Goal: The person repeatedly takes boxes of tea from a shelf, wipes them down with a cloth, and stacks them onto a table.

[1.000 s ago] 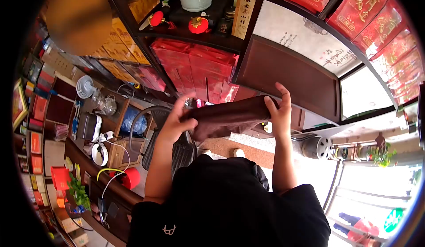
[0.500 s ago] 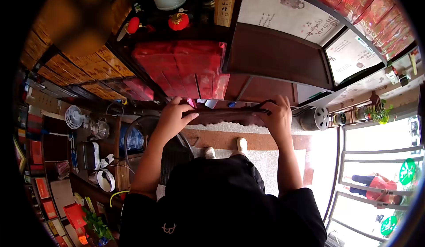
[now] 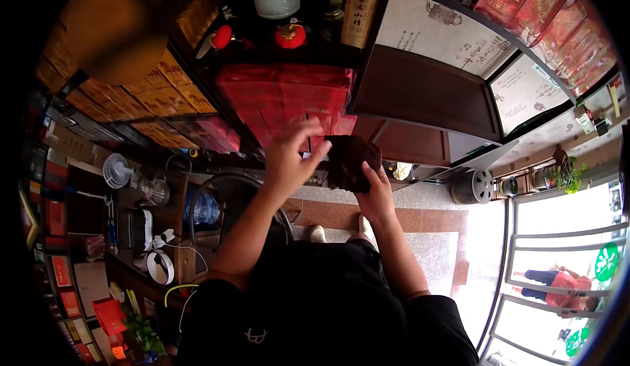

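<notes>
A dark brown cloth, bunched into a small bundle, is in front of my chest in the head view. My right hand grips it from below and the right, thumb across its front; the fingers behind it are hidden. Just left of the cloth is my left hand, fingers spread and slightly blurred, holding nothing. Its thumb tip comes close to the cloth's left edge; whether they touch I cannot tell. Behind both hands stand red boxes on a dark shelf.
A dark chair with a curved frame stands on my left, beside a wooden side table with appliances and a white fan. Dark cabinet panels rise ahead. A grey bin is at right, near glass doors with a person outside.
The cloth was stretched wide between both hands; now it is bunched in my right hand, which has moved left. My left hand has let go and shifted right. The view has turned slightly.
</notes>
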A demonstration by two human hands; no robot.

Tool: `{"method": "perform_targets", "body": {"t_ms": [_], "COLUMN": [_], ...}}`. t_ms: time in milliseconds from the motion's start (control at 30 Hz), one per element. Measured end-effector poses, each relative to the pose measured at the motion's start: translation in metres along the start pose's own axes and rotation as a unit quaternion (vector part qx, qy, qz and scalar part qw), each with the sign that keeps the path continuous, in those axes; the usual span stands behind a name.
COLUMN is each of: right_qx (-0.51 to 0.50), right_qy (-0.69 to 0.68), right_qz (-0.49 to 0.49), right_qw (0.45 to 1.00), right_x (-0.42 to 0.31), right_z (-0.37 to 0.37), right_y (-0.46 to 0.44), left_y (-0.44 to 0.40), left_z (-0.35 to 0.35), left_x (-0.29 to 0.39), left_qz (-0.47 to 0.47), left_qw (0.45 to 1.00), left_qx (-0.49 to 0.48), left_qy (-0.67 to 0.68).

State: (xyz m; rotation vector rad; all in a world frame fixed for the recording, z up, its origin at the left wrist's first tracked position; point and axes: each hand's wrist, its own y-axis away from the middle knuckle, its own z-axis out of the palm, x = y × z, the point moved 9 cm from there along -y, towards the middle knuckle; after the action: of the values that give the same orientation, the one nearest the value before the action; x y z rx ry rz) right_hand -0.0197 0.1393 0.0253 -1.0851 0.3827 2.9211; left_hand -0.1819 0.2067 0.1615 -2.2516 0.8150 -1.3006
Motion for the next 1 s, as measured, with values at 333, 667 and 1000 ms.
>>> {"method": "perform_targets", "body": {"t_ms": [333,667,1000], "right_qx": [-0.084,-0.067,-0.099], "right_qy": [-0.035,0.015,0.050], "right_qz": [0.016,0.028,0.006], "right_qw": [0.996,0.997,0.994], "right_x": [-0.003,-0.012,-0.008], "right_z": [0.026,0.069,0.006], "right_y": [-0.042,-0.012,0.077], "left_y": [-0.036,0.077,0.197], "left_z": [-0.035,-0.071,-0.101], "left_x": [-0.033,0.022,-0.055], "left_qz": [0.154,0.193,-0.416], "left_qw": [0.916,0.924,0.673], "left_qx": [0.118,0.101,0.153], "left_qy": [-0.352,-0.313,0.592]}}
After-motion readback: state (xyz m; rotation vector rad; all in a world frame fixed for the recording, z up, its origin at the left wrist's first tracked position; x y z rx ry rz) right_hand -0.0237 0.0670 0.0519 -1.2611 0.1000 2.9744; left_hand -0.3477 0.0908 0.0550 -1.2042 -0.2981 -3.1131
